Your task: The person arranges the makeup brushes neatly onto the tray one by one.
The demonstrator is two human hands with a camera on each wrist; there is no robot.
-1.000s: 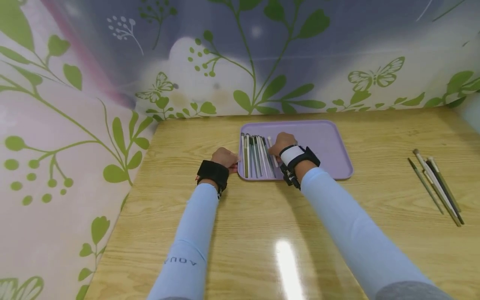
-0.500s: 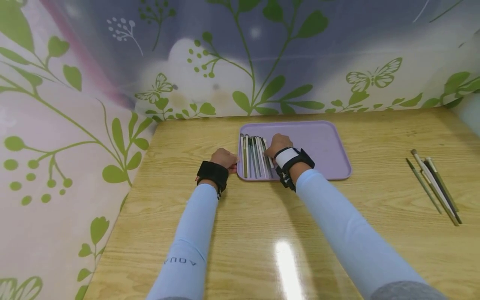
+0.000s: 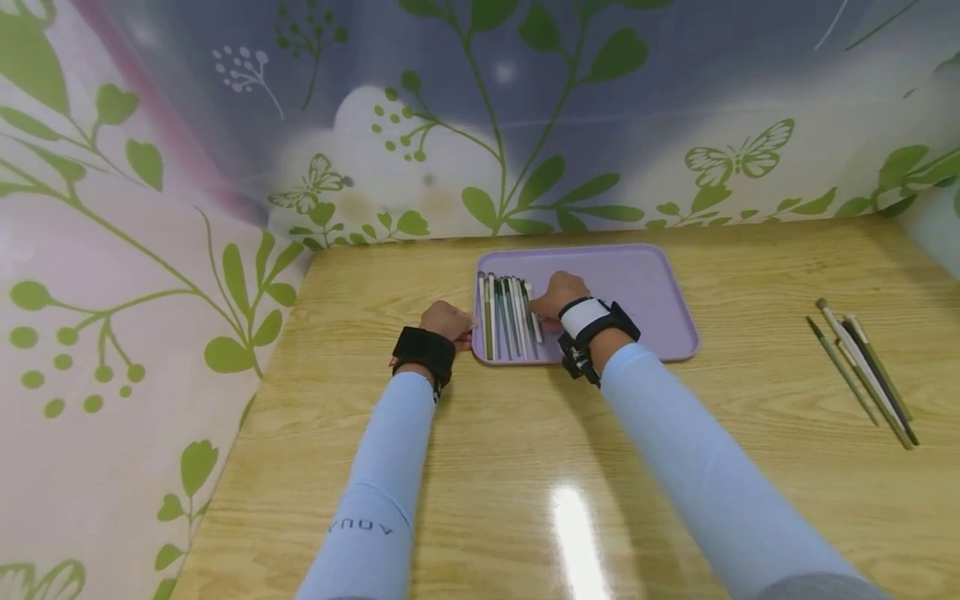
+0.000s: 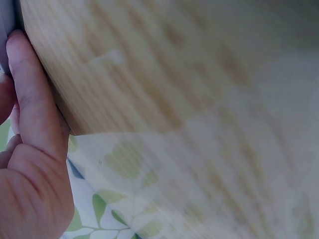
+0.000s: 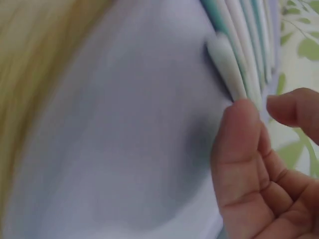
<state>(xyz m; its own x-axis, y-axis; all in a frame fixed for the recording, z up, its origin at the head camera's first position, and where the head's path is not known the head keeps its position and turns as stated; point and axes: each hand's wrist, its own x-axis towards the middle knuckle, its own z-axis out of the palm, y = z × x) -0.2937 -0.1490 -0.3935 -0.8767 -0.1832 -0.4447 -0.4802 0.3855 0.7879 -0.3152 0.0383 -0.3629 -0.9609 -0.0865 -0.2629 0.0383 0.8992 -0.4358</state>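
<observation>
End brush (image 5: pixel 227 62) has shifted left, against the brush row (image 3: pixel 517 315) in the tray (image 3: pixel 637 287). I see left hand (image 3: pixel 446 320) at tray edge, can't tell if pinching; right hand (image 3: pixel 561 296) touching end brush, thumb apart. Probably lining-up step; next wants a light nudge. Loose brushes (image 3: pixel 865 367) far right.

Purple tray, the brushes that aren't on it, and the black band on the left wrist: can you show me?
Purple tray (image 3: pixel 637 287), head view: on its bare floor.
Loose brushes (image 3: pixel 870 375), head view: on their bunched handles.
Black band (image 3: pixel 424 350), head view: on its upper side.
</observation>
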